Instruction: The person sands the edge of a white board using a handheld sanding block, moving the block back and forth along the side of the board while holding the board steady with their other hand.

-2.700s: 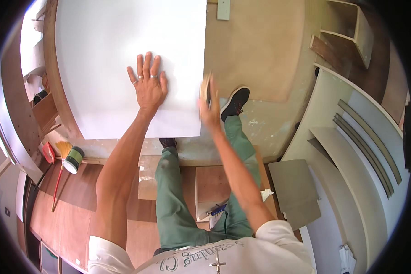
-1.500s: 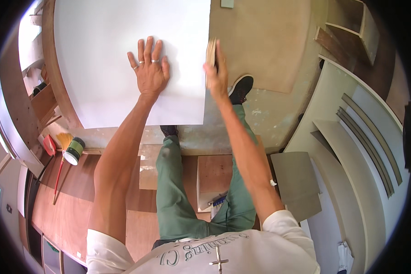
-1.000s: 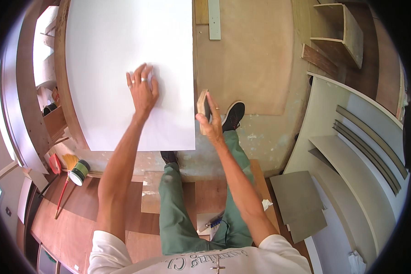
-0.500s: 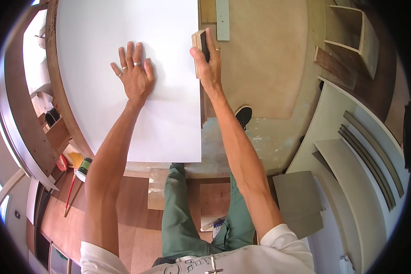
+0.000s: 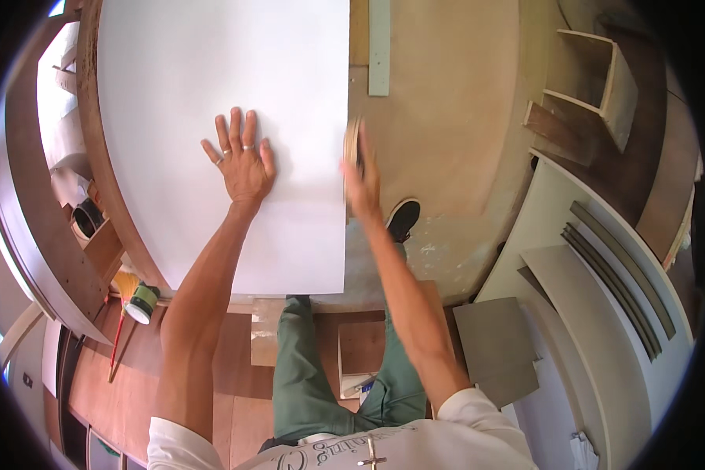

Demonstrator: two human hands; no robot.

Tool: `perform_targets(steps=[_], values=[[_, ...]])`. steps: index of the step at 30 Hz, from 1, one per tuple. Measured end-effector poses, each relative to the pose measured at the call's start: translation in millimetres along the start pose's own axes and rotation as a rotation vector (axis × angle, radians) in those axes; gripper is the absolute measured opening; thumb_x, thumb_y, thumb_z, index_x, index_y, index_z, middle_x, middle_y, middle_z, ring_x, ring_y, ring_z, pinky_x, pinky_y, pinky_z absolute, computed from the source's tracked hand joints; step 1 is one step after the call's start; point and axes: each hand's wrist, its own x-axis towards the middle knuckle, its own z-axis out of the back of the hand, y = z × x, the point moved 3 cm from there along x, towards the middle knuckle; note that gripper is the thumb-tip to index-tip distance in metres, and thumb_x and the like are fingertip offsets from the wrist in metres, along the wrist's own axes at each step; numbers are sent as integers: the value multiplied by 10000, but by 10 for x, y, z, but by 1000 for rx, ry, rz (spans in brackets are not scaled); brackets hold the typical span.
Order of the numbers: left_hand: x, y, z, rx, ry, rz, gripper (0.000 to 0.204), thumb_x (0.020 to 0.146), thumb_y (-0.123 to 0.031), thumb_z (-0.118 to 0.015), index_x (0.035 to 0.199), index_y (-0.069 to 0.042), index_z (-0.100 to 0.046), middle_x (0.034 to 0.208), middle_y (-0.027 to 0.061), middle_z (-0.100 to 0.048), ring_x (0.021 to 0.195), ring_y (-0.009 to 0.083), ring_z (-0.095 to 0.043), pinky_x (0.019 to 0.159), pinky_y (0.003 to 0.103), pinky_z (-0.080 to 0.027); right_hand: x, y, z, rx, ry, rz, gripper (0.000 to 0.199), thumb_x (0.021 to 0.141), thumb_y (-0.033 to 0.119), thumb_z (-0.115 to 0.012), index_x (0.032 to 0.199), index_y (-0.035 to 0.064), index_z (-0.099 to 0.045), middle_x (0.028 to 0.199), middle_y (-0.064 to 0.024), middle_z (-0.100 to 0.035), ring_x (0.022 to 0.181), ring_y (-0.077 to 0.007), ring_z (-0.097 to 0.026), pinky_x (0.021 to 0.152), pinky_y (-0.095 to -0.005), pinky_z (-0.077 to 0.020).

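Note:
A large white board [image 5: 290, 235] lies flat before me. Pressed palm down on its surface is my left hand [image 5: 244, 168], fingers spread. My right hand [image 5: 364, 180], blurred by motion, is wrapped round a layered wooden sanding block [image 5: 352, 145]. The block stands on its long side against the board's right edge. Its face toward the board is hidden, and a darker side faces my palm.
A pale green strip [image 5: 379, 59] lies beyond the right hand on a brown sheet [image 5: 446, 102]. Curved grey-white panels [image 5: 580, 298] stand at the right, with a wooden box frame [image 5: 603, 86] farther off. A green-and-white can [image 5: 142, 303] and a red-handled brush [image 5: 120, 329] are at the lower left.
My right hand has drawn the sanding block along the board's right edge toward me. The left hand stays flat on the board; the whole view has shifted slightly.

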Motion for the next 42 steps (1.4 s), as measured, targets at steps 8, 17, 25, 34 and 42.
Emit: perform_targets(steps=[8, 17, 25, 34, 42], values=[[5, 2, -11, -15, -13, -8, 641, 1046, -283, -491, 1658, -263, -300, 1742, 33, -229, 1638, 313, -83, 1268, 667, 49, 252, 231, -50, 153, -19, -143, 785, 969, 219, -647, 1660, 47, -316, 1690, -214, -336, 1577, -308, -288, 1271, -396, -240], [-7, -11, -19, -26, -13, -18, 646, 1054, -287, -480, 1668, -266, -280, 1743, 17, -228, 1641, 294, -59, 1268, 662, 48, -396, -101, 50, -12, 21, -221, 768, 984, 203, -622, 1652, 5, -297, 1705, -207, -296, 1574, -323, -288, 1278, -426, -221], [20, -6, -13, -63, -68, -25, 649, 1053, -291, -484, 1666, -289, -271, 1737, 8, -245, 1638, 304, -77, 1269, 666, 43, -509, -55, 69, -24, 36, -85, 813, 977, 251, -664, 1663, 29, -288, 1686, -209, -333, 1550, -320, -330, 1261, -405, -255], [-6, -15, 9, -33, -14, 11, 624, 1065, -305, -466, 1662, -279, -286, 1739, 9, -237, 1639, 304, -68, 1268, 673, 26, -234, 103, -3, 72, 1, -111, 816, 963, 274, -675, 1650, 15, -317, 1631, -218, -394, 1489, -301, -408, 1198, -399, -357], [26, -12, -15, -45, -45, -6, 626, 1064, -306, -469, 1662, -279, -283, 1738, 15, -235, 1638, 302, -70, 1263, 677, 32, -184, 144, -14, 13, -35, -74, 806, 933, 158, -676, 1654, 51, -332, 1645, -229, -361, 1487, -356, -398, 1218, -426, -333]])
